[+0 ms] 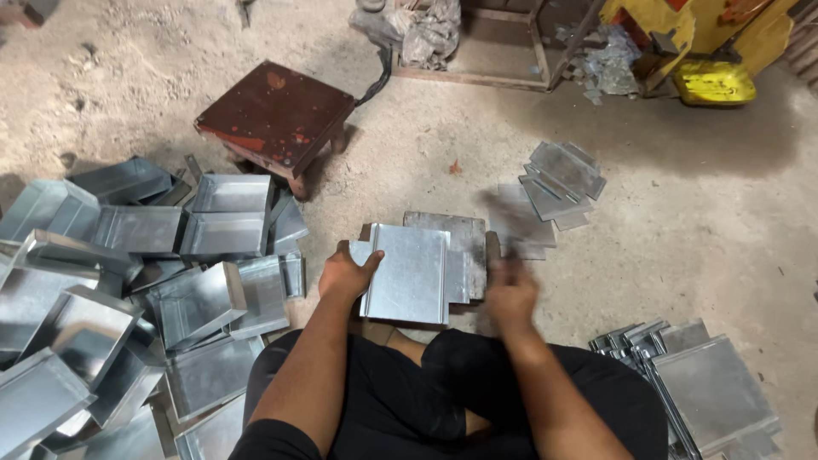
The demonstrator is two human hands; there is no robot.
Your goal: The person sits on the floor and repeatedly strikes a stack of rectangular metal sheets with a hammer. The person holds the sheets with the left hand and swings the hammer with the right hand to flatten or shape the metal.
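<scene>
The person sat cross-legged on the dusty floor [699,221], working sheet-metal pieces. The left hand [345,274] gripped the left edge of a flat galvanised sheet [409,273], fingers curled over its rim, holding it flat on a dark steel block [456,234] just in front of the knees. The right hand [509,294] was blurred in motion beside the sheet's right edge; whether it was clenched on a tool or released could not be told from the blur.

To the left lay a heap of folded metal trays [128,281], well apart from a small stack of flat blanks [558,179] further out on the right and another stack of blanks [707,388] near the right knee. A low rust-red stool [277,115] stood beyond the trays.

Judging by the layout, the step in hand seemed to be shaping one blank on the block, with the sheet pinned steady by the left hand. The next move would likely call for keeping the sheet square on the block and the fingers clear of the edge being worked.
</scene>
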